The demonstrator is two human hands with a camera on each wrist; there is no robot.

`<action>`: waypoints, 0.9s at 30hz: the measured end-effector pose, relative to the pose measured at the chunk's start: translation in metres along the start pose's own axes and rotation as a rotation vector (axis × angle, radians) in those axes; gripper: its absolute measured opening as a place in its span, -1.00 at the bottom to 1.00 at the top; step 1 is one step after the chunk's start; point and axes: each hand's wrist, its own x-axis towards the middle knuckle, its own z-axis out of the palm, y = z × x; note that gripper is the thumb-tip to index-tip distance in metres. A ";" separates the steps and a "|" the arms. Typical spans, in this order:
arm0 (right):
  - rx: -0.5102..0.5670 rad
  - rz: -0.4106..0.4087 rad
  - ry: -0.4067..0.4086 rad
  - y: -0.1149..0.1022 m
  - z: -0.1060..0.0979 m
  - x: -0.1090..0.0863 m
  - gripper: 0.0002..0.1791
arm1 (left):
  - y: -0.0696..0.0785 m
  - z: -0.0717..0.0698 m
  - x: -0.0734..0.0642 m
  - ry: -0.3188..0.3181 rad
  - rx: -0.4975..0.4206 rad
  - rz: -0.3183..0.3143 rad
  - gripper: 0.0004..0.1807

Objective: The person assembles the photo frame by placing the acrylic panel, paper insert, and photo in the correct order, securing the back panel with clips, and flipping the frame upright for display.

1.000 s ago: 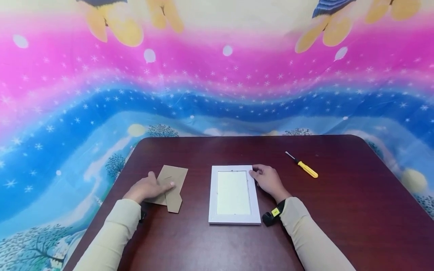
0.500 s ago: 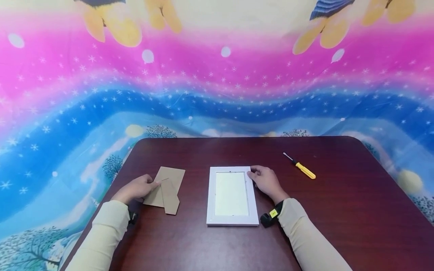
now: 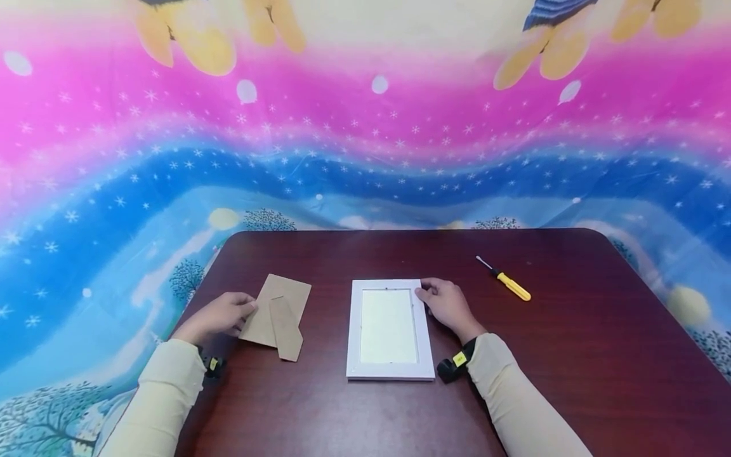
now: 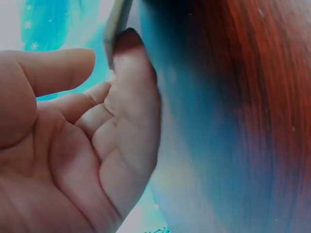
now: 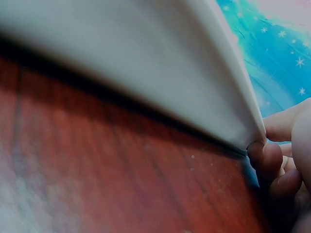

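In the head view, my left hand [image 3: 219, 316] is at the left edge of a brown cardboard picture-frame backing board [image 3: 257, 324], whose stand leg [image 3: 285, 333] lies on top. That edge looks slightly raised. The left wrist view has the board's edge [image 4: 115, 31] between the thumb side and the index fingertip, with the finger against it. A white picture frame [image 3: 355, 330] lies flat at mid-table, small dark tabs around its pale inner panel. My right hand [image 3: 451, 304] pinches its upper right corner, fingertips at the frame's edge [image 5: 233, 87] in the right wrist view.
A screwdriver [image 3: 514, 287] with a yellow handle lies at the back right of the dark red-brown table [image 3: 394, 419]. Behind the table hangs a printed cloth [image 3: 365, 127] in pink and blue. Each wrist wears a small black camera.
My left hand has slid left from over the middle of the backing board to its left edge, which has risen a little. The right hand and frame stay in place.
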 end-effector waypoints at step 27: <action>-0.001 0.003 -0.002 -0.001 -0.001 0.000 -0.49 | -0.012 -0.005 -0.003 -0.086 -0.252 0.073 -0.71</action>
